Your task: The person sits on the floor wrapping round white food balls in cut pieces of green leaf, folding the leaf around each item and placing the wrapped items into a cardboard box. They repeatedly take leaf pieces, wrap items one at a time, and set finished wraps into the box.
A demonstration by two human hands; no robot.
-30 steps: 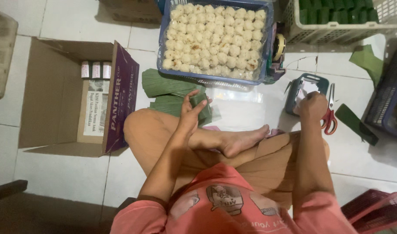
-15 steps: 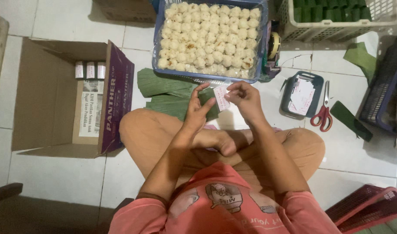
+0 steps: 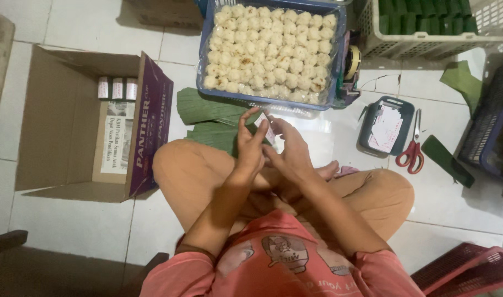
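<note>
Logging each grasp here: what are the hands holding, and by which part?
A small white paper slip, pinched at its edges between the fingers of the left hand and right hand.

We see an open cardboard box (image 3: 70, 121) at left, a blue tray (image 3: 205, 66) of pale round snacks (image 3: 271, 47), red-handled scissors (image 3: 412, 148) beside a dark small tray (image 3: 367, 129), and a red basket (image 3: 466, 269) bottom right.
</note>
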